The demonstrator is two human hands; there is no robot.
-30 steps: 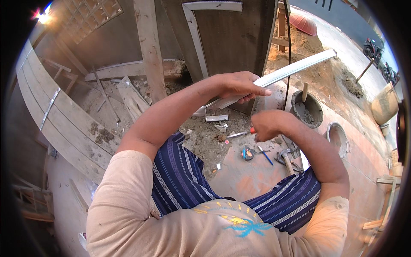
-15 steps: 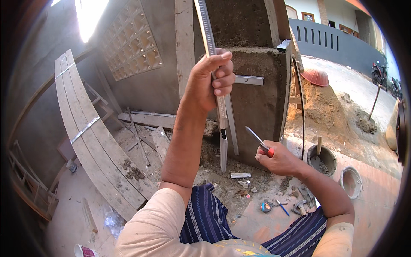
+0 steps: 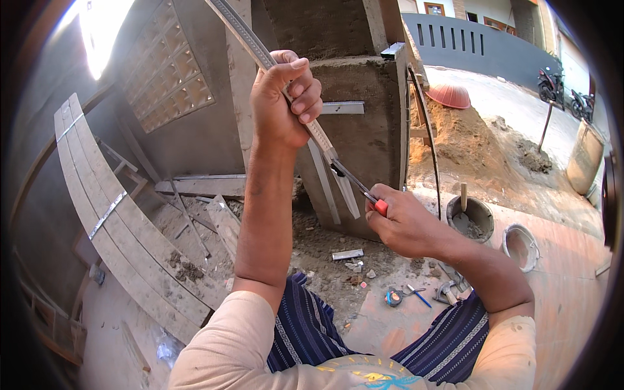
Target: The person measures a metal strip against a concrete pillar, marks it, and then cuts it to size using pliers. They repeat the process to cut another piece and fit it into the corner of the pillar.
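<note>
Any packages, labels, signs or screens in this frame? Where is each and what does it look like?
None that can be made out: no package, sign or screen shows.
Closest thing: a small round blue tape measure on the ground by the person's knees; any label on it is too small to tell.

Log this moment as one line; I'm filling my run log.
left hand: grips long perforated metal strip | right hand: holds red-handled snips, blades at strip | bucket: on ground

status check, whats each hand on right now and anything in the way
Left hand gripping the metal strip, raised. Right hand holding red-handled snips, blades at the strip's edge. Nothing between them; concrete pillar just behind.
</note>
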